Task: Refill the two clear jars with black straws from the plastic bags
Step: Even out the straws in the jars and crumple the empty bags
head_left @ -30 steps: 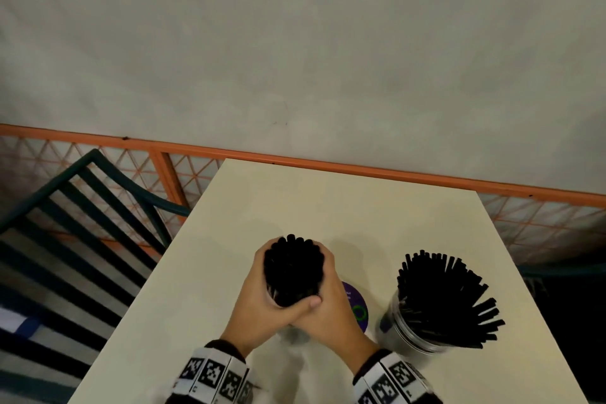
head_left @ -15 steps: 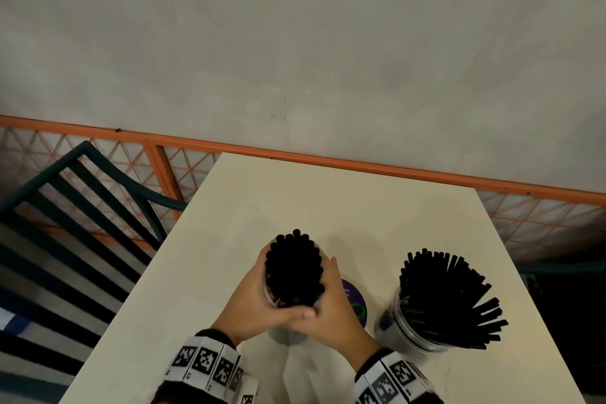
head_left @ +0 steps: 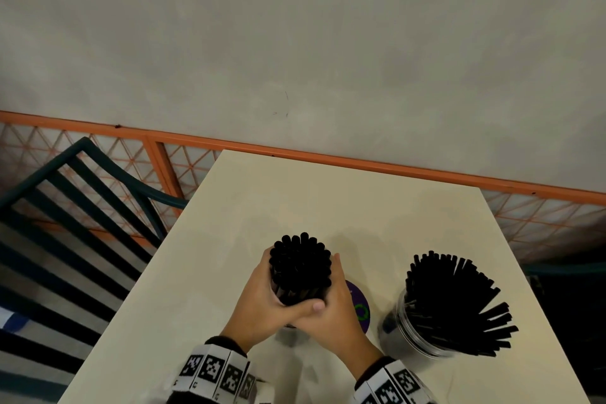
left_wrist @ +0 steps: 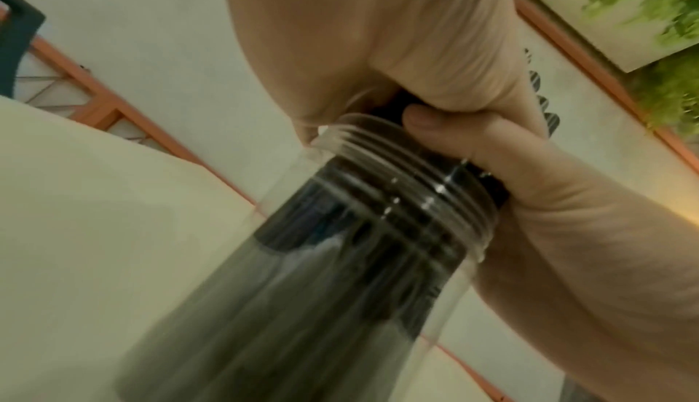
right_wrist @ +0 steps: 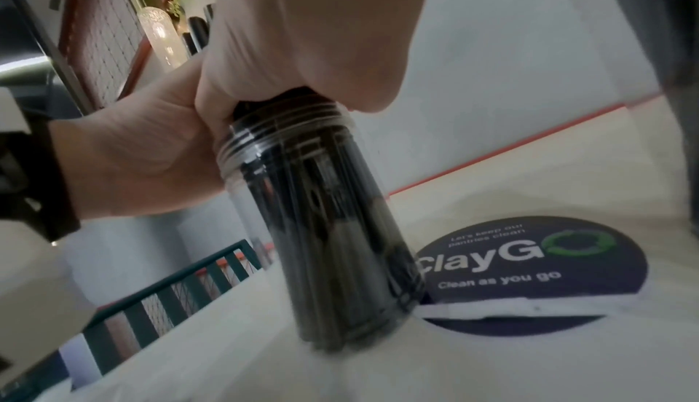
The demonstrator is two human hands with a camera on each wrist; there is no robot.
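While both hands are wrapping the bundle of straws from opposite sides, the left hand is curling round its left flank with the thumb crossing in front, and the right hand is closing on the right flank, the two meeting just below the straw tops on the near side. Directly under the grip, the jar is standing on the table, its threaded mouth sitting just beneath the fingers, and the straws are running down from the grip into it, filling it darkly. In the right wrist view the jar is leaning slightly, its base touching the table just beside a round purple sticker reading "ClayGO". To the right of the grip, well apart from both hands, a second jar is standing with its straws fanning outward. Near the sticker's front edge a strip of clear plastic is lying flat; whether it is a bag cannot be told. Left of the grip, beyond the table edge, a dark green chair is standing against an orange railing.
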